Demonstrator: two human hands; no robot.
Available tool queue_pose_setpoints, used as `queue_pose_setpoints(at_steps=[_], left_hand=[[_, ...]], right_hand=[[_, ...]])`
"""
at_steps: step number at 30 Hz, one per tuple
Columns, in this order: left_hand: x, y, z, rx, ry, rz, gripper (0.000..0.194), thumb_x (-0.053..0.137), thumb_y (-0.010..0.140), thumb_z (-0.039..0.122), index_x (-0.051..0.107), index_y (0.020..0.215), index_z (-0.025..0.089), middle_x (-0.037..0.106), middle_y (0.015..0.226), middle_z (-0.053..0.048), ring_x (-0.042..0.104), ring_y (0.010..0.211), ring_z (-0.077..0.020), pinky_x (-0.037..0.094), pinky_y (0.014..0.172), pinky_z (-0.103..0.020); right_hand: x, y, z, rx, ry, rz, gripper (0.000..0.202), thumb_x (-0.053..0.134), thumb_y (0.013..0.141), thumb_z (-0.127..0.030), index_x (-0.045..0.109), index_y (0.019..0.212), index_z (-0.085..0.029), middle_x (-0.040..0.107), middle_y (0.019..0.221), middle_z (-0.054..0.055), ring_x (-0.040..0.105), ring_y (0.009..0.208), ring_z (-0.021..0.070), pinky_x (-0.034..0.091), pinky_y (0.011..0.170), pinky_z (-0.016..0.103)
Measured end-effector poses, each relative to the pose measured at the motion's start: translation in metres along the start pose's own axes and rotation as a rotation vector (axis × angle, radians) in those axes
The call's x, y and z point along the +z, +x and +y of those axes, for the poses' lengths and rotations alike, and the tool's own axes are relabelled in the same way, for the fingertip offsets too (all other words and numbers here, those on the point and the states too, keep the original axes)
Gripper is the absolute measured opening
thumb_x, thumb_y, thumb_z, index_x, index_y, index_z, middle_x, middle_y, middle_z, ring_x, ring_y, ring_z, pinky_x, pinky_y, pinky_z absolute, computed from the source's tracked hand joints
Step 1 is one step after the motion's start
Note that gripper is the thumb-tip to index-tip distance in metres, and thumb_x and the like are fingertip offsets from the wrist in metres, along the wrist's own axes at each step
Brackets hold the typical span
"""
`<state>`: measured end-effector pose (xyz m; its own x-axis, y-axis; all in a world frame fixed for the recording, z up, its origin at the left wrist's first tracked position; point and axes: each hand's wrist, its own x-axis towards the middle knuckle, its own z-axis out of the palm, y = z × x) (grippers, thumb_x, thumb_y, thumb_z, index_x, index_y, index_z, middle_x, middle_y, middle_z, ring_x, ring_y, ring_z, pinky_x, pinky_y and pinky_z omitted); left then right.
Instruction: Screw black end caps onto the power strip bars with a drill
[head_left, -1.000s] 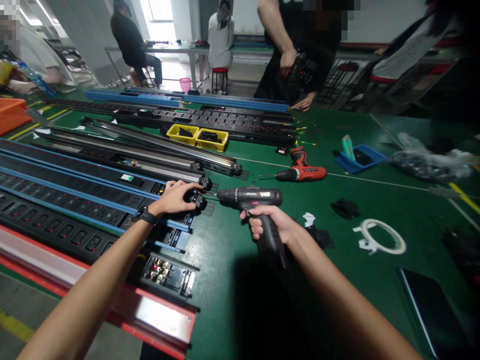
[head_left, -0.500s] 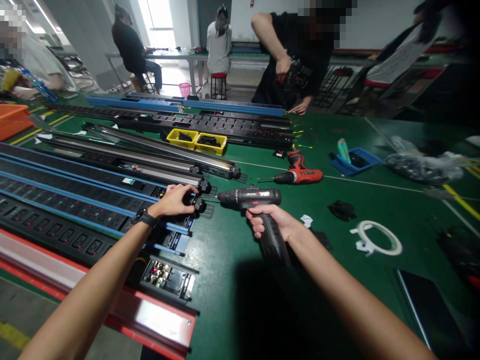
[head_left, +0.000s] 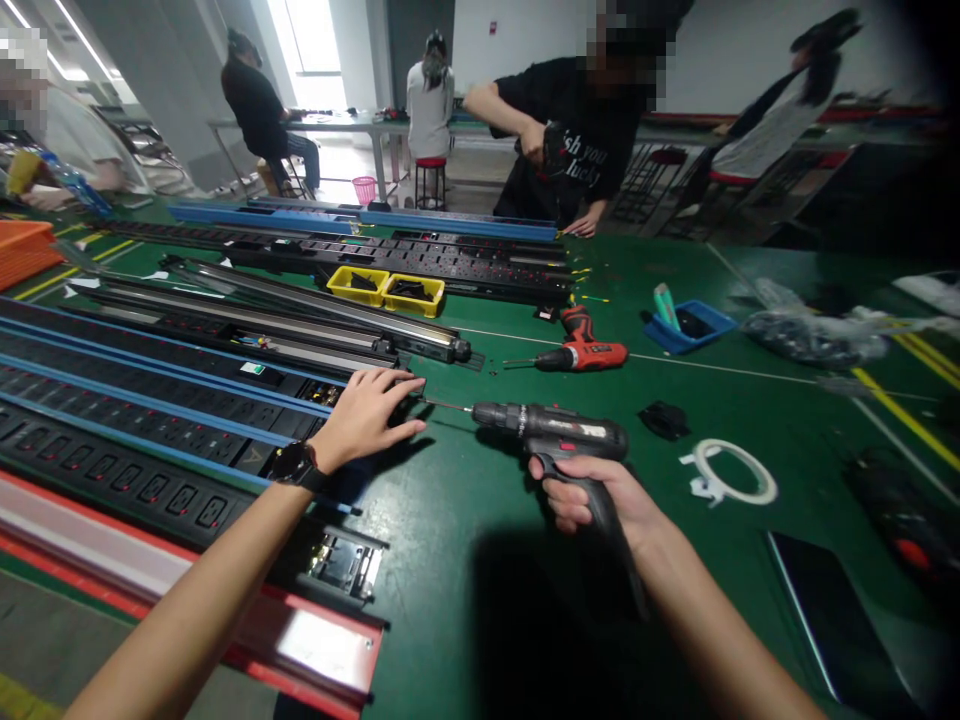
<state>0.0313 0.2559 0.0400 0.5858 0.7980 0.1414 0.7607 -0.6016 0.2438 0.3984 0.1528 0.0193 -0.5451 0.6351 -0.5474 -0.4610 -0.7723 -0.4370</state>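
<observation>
Back comes your left hand [head_left: 364, 420] from its curled pinch around the dark fitting, fingers now spread wide, and the black drill [head_left: 551, 428] has swung rightwards and lower in your view.

From the left, then: an orange basket [head_left: 26, 248] at the edge, and the long blue-edged strips [head_left: 172, 372] lying side by side on the bench [head_left: 427, 560], a red-edged channel [head_left: 315, 640] nearest you. Those strips look long and stiff, awkward to steer from one end; the edges of the housing seem the sound place to take them, clear of exposed parts.

Over the strip ends sits your left grip — thumb and fingers well parted, nothing seen between them, though what lies under the palm you can't tell. The slim bit [head_left: 448, 405] points straight at those fingertips, its tip close by.

Then comes the drill itself, held up over the green surface, your right hand [head_left: 592, 490] closed firmly round the handle, index finger up by the trigger. It looks solid and front-heavy, a good hold high on that handle; the bit looks thin, easily bent by a sideways push.

Beyond it lies the red drill [head_left: 600, 355]; farther right, a tape roll [head_left: 769, 482] and a phone [head_left: 832, 610], both flat.
</observation>
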Motion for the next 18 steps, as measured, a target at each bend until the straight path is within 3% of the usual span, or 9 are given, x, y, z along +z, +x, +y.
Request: queue_pose_setpoints(at_steps=[3,5,7,10,14,16,18], left_hand=[[-0.004,0.006,0.029,0.121,0.026,-0.019,0.045,0.044,0.105,0.058,0.069,0.128,0.029,0.070,0.127,-0.009,0.057,0.121,-0.0288,0.038,0.102,-0.045],[-0.001,0.008,0.043,0.177,0.033,-0.074,0.046,0.038,0.108,0.054,0.075,0.112,0.027,0.074,0.107,-0.010,0.061,0.107,-0.0265,0.040,0.092,-0.043],[0.009,0.008,0.056,0.228,0.040,-0.127,0.047,0.039,0.108,0.053,0.076,0.102,0.025,0.073,0.094,-0.010,0.062,0.097,-0.0254,0.041,0.084,-0.041],[0.038,0.014,0.085,0.298,0.033,-0.156,0.043,0.044,0.106,0.053,0.074,0.096,0.024,0.072,0.091,-0.009,0.062,0.091,-0.0245,0.041,0.078,-0.038],[0.078,0.031,0.139,0.341,-0.060,-0.132,0.038,0.043,0.107,0.050,0.074,0.108,0.028,0.072,0.103,-0.008,0.062,0.095,-0.0240,0.044,0.079,-0.037],[0.086,0.034,0.159,0.317,-0.088,-0.084,0.039,0.047,0.105,0.055,0.069,0.126,0.030,0.070,0.117,-0.009,0.061,0.103,-0.0256,0.046,0.083,-0.038],[0.080,0.029,0.163,0.233,-0.036,-0.028,0.041,0.048,0.104,0.054,0.064,0.133,0.030,0.067,0.123,-0.011,0.059,0.107,-0.0280,0.046,0.085,-0.041]], right_hand=[[-0.003,-0.029,0.012,0.000,0.022,0.038,0.029,0.083,0.076,-0.027,0.071,0.095,-0.009,0.051,0.051,-0.006,0.045,0.041,0.0078,0.041,0.046,0.022],[-0.008,-0.053,0.025,-0.003,0.018,0.105,0.032,0.087,0.072,-0.031,0.071,0.091,-0.010,0.048,0.049,-0.007,0.041,0.038,0.0072,0.037,0.043,0.022],[-0.019,-0.083,0.043,-0.027,0.022,0.218,0.036,0.091,0.069,-0.033,0.071,0.091,-0.012,0.047,0.049,-0.007,0.042,0.039,0.0078,0.036,0.043,0.023],[-0.040,-0.135,0.077,-0.134,0.091,0.420,0.037,0.090,0.071,-0.035,0.073,0.098,-0.015,0.047,0.051,-0.007,0.045,0.043,0.0088,0.039,0.047,0.024],[-0.066,-0.193,0.121,-0.199,0.088,0.533,0.037,0.084,0.075,-0.044,0.074,0.099,-0.017,0.044,0.051,-0.006,0.042,0.042,0.0100,0.037,0.049,0.027],[-0.077,-0.212,0.137,-0.230,0.086,0.612,0.038,0.083,0.075,-0.048,0.075,0.099,-0.019,0.042,0.051,-0.005,0.041,0.042,0.0106,0.036,0.048,0.028],[-0.087,-0.224,0.149,-0.226,0.088,0.660,0.039,0.083,0.073,-0.049,0.075,0.100,-0.021,0.041,0.050,-0.005,0.042,0.042,0.0121,0.037,0.049,0.030]])
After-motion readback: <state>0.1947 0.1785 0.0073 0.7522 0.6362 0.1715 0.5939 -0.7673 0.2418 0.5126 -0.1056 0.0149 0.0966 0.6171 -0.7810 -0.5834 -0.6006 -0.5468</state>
